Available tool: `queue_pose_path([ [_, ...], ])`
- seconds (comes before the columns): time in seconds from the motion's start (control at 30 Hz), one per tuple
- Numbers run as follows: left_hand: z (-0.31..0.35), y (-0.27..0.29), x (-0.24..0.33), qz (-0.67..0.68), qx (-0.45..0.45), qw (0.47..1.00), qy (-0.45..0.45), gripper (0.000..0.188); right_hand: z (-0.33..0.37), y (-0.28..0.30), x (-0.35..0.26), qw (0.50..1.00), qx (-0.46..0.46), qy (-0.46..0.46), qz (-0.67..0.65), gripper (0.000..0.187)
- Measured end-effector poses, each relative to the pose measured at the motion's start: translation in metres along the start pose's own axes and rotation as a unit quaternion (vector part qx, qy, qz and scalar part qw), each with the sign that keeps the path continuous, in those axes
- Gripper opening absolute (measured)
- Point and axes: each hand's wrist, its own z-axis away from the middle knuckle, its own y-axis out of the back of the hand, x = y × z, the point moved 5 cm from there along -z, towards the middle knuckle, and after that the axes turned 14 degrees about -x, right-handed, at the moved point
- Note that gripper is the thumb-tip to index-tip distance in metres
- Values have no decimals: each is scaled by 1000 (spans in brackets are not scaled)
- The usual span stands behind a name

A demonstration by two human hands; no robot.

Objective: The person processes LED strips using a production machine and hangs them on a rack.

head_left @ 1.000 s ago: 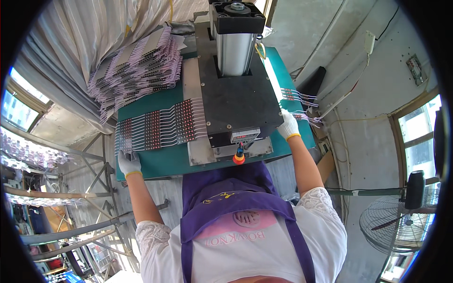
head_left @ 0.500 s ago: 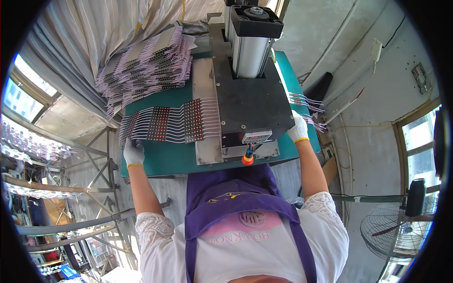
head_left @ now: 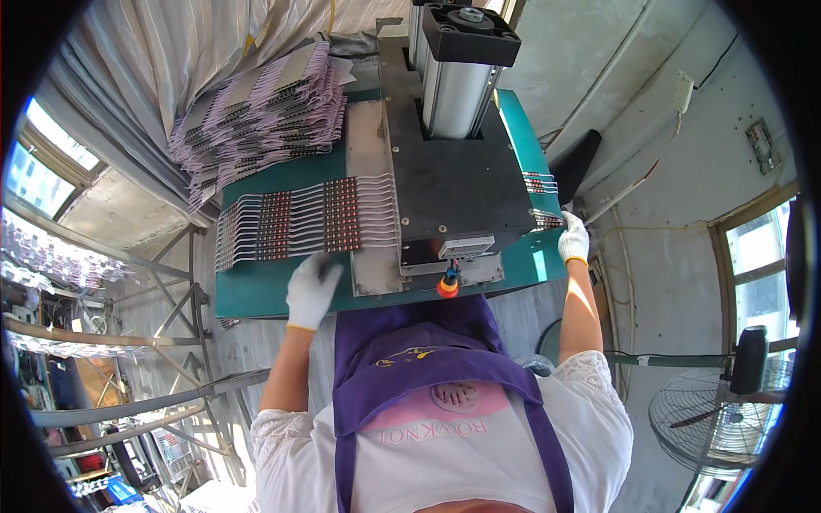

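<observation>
A sheet of joined LED module strips (head_left: 274, 227), dark modules linked by pale wires, lies across the green table and runs under the black press (head_left: 462, 192). Its other end (head_left: 544, 220) comes out on the press's right side. My left hand (head_left: 313, 289), in a white glove with grey fingertips, hovers by the sheet's near edge, its fingers apart and holding nothing I can see. At the table's right edge, my gloved right hand (head_left: 574, 238) has its fingertips closed on the near strips at that end; the exact grip is small in view.
A tall pile of similar wired strips (head_left: 265, 115) stands at the back left of the table (head_left: 282, 295). A red-and-yellow push button (head_left: 447, 286) juts from the press front. A fan (head_left: 718, 419) stands at right, metal railings (head_left: 154, 410) at left.
My left hand has left the sheet's left end and moved right along its near edge. My right hand has shifted right, away from the press. The strip ends at right now reach less far out.
</observation>
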Motion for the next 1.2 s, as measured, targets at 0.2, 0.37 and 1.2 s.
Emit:
queue_pose_path([
  [0.2,3,-11,21,-138,8,990,-21,59,26,-11,-18,991,21,-50,124,45],
  [0.37,-2,-20,38,-188,15,964,-190,83,62,-1,-89,992,-59,94,-62,47],
  [1.2,-28,-51,13,-216,-108,943,-229,103,65,-14,-166,970,-144,186,55,48],
])
